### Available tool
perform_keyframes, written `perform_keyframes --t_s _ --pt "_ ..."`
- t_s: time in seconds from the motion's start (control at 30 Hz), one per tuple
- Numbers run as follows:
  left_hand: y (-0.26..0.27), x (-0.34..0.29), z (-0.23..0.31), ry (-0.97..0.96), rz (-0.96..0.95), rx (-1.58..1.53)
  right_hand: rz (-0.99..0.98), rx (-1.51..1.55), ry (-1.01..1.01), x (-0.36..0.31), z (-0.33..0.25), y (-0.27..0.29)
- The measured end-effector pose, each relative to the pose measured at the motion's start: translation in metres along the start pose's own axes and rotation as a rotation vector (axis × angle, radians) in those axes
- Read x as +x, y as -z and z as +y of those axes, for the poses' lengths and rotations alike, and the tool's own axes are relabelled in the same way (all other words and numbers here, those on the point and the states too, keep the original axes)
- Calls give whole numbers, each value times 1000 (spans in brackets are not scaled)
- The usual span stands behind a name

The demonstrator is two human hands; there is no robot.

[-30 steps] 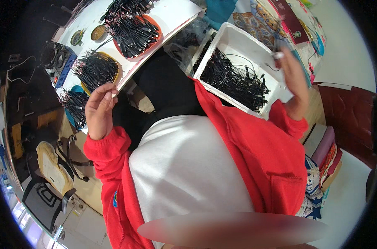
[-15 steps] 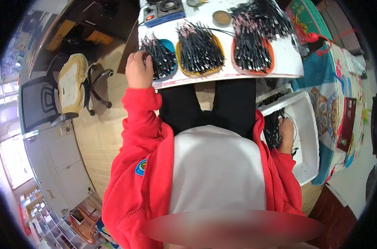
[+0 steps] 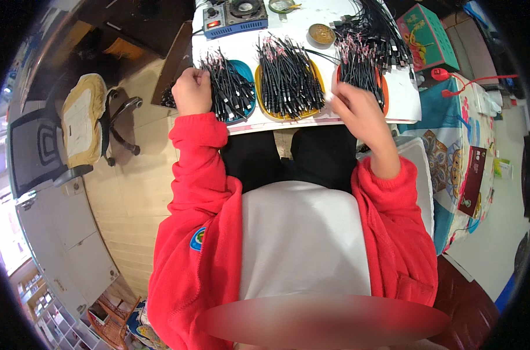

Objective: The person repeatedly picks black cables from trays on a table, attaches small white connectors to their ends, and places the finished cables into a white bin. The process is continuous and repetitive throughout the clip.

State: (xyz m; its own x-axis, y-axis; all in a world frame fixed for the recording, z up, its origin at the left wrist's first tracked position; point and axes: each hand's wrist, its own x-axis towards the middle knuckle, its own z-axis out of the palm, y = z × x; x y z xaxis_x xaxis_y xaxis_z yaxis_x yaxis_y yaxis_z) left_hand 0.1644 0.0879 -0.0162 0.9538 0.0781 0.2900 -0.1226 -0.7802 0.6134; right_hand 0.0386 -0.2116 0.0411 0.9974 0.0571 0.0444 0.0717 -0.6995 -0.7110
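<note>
My left hand (image 3: pixel 193 92) is at the left side of the blue tray (image 3: pixel 243 68), its fingers curled closed against a bundle of short black cables (image 3: pixel 230 87). What they hold, if anything, is hidden. My right hand (image 3: pixel 361 111) reaches over the table's front edge, between the yellow tray (image 3: pixel 259 104) and the orange tray (image 3: pixel 385 96). Its thumb and fingers are apart, with a blurred pale spot at the tips. Black cables with metal plugs (image 3: pixel 291 79) fill the yellow tray. More cables with pinkish ends (image 3: pixel 358 61) lie in the orange one.
On the white table (image 3: pixel 402 96) are a small blue-grey heating device (image 3: pixel 235 22), a round tin (image 3: pixel 321 35) and loose long black cables (image 3: pixel 381 35). A white foam box (image 3: pixel 419 157) stands below my right forearm. An office chair (image 3: pixel 81 119) is at left.
My right hand has come up out of the white foam box to the table beside the orange tray. My left hand stays by the blue tray. The view has shifted slightly.
</note>
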Motion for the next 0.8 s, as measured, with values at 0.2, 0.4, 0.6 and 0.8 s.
perform_keyframes --t_s 0.2,0.4,0.6,0.8 --pt "-5 3 7 27 -84 84 112 -328 -94 67 8 -34" --pt "-3 2 9 30 -120 8 129 -428 -105 81 18 -48" --pt "3 -3 11 107 -101 -258 161 -418 -130 82 21 -45" --pt "13 -10 14 46 29 -806 334 -318 -104 71 16 -36"
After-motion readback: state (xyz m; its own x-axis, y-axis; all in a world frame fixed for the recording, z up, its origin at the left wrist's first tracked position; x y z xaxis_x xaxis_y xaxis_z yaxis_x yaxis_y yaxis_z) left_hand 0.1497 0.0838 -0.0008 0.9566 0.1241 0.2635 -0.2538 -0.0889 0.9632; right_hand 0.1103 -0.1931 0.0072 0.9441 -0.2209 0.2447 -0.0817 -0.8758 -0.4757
